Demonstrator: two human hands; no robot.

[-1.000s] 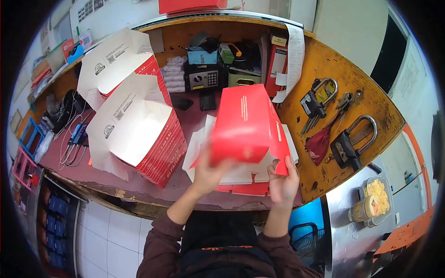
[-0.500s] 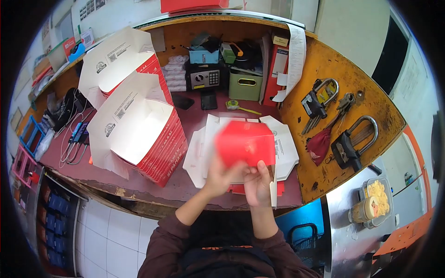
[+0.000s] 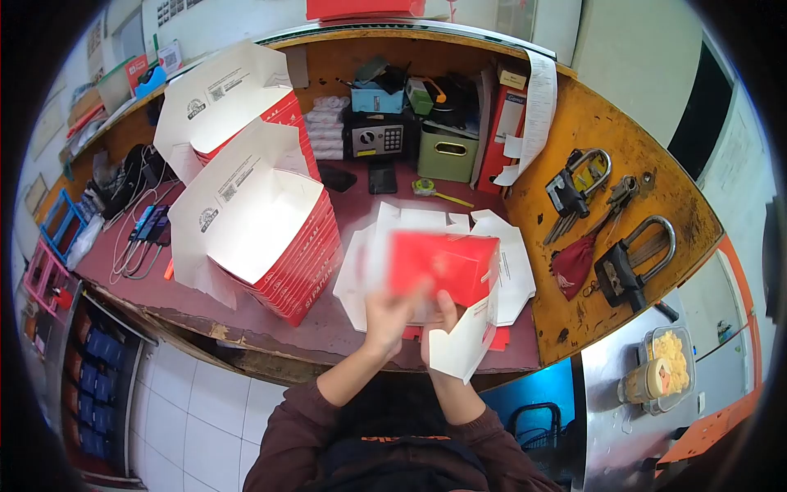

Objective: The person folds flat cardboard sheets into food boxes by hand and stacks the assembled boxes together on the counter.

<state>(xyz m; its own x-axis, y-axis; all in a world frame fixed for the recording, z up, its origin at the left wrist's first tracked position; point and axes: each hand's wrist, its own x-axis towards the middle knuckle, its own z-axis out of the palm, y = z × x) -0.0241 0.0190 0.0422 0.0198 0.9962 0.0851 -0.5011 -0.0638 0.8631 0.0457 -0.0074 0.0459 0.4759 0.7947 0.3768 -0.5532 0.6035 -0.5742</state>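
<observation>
A red paper food box (image 3: 463,266), partly folded, is held between my two hands above the desk. My left hand (image 3: 388,321) grips its left side; the fingers there and that edge of the box are smeared by motion. From below, my right hand (image 3: 443,316) holds the box, its thumb up against the red wall. A white flap of the box hangs over the right wrist and hides part of that hand. Beneath lie flat white box blanks (image 3: 515,266), with a red edge (image 3: 498,339) showing near the desk front.
Two nested stacks of folded boxes, a front stack (image 3: 307,266) and a rear stack (image 3: 287,115), stand at left. Behind are a safe (image 3: 378,139), a green bin (image 3: 448,153) and a tape measure (image 3: 425,188). Padlocks (image 3: 619,275) lie on the wooden side panel.
The red box has turned and tilted in my hands, and its white flap has swung out over my right wrist. The whole view has shifted slightly.
</observation>
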